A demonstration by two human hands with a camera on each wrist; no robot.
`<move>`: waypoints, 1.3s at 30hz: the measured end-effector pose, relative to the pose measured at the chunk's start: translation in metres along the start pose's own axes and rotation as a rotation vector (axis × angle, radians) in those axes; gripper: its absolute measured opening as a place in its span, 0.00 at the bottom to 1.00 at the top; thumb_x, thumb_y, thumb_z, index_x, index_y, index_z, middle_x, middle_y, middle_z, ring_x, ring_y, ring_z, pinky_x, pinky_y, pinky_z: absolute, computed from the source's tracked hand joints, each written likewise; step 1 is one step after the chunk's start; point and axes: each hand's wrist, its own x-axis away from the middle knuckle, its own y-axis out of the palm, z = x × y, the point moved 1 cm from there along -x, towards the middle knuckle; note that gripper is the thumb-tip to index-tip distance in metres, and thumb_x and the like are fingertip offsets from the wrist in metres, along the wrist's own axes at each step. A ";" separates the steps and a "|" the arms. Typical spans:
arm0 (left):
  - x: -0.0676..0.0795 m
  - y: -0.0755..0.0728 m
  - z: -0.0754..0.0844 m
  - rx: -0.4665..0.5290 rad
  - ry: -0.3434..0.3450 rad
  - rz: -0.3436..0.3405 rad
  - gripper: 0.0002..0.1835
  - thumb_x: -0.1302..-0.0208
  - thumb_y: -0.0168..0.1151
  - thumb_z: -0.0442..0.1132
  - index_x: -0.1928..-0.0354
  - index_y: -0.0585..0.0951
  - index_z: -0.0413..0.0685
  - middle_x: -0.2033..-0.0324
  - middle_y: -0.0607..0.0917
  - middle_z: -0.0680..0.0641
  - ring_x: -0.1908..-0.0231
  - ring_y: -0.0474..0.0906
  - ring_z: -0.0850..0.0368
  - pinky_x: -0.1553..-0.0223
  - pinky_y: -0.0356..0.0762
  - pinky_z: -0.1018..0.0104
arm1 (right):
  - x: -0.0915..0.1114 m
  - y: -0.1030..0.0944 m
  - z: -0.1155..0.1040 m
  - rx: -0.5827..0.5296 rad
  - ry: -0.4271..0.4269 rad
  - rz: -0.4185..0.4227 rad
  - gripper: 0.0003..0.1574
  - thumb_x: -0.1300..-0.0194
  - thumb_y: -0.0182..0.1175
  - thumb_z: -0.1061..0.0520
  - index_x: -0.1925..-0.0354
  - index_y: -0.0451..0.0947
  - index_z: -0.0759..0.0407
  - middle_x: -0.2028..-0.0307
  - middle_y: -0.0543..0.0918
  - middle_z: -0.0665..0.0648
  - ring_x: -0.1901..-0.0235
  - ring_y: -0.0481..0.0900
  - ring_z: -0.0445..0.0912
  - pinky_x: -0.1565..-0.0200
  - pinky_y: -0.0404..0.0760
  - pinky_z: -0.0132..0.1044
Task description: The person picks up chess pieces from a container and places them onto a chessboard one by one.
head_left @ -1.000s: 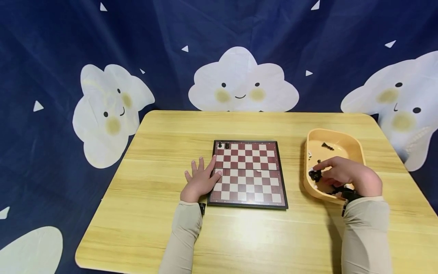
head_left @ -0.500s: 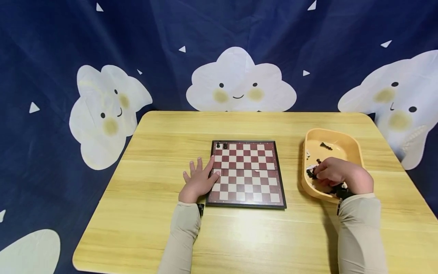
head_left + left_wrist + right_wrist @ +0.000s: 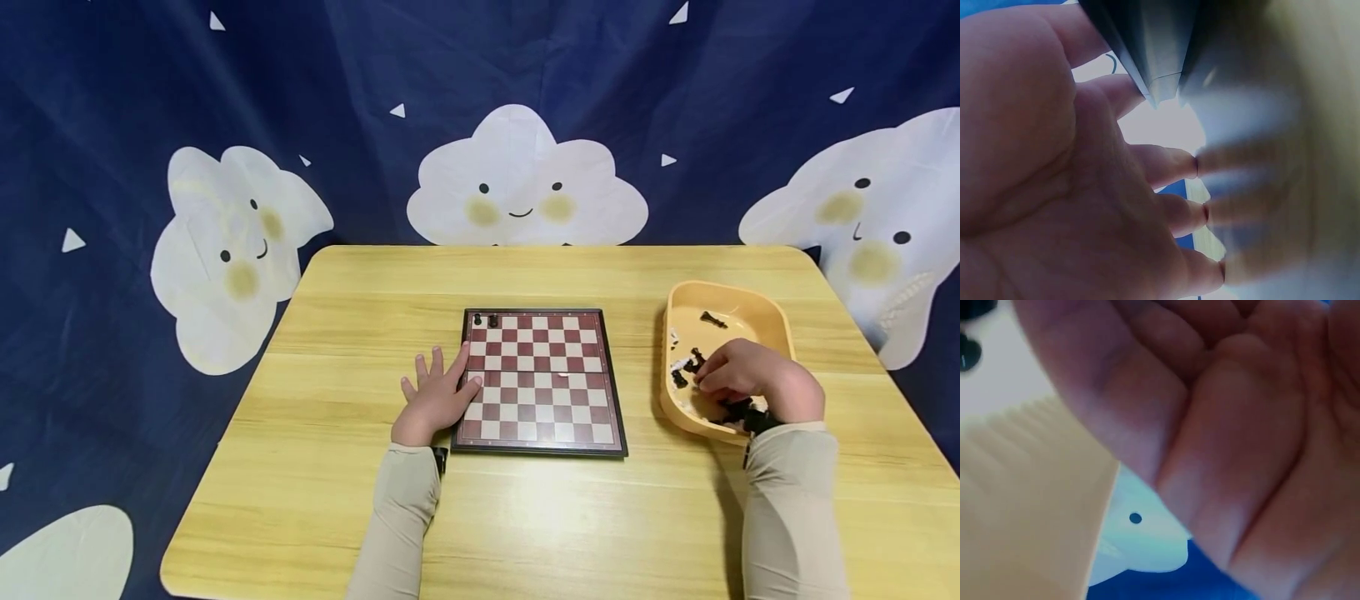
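Observation:
My left hand lies with spread fingers at the left edge of a folding chessboard, its index finger and thumb over the rim. In the left wrist view the other fingertips meet the tabletop beside the board's dark side. Two black chess pieces stand at the board's far left corner. My right hand reaches into an orange plastic tub, fingers bent down among loose chess pieces. Black pieces and white ones lie near its fingertips. I cannot tell whether it pinches a piece.
Another black chess piece lies toward the tub's far end. More pieces are partly hidden under the right hand. The wooden table has rounded corners, and a dark blue cloth with printed clouds hangs behind it.
My right hand has lowered among the pieces, then drawn slightly right, showing more black pieces beside its fingertips. The left hand keeps its place on the board. The head view has shifted a little.

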 end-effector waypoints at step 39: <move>-0.001 -0.001 0.001 -0.019 0.003 0.001 0.37 0.20 0.46 0.58 0.16 0.49 0.62 0.19 0.38 0.33 0.22 0.21 0.30 0.30 0.22 0.24 | 0.020 -0.008 -0.005 -0.172 -0.239 0.265 0.22 0.15 0.44 0.55 0.59 0.74 0.72 0.70 0.75 0.56 0.70 0.76 0.46 0.64 0.81 0.37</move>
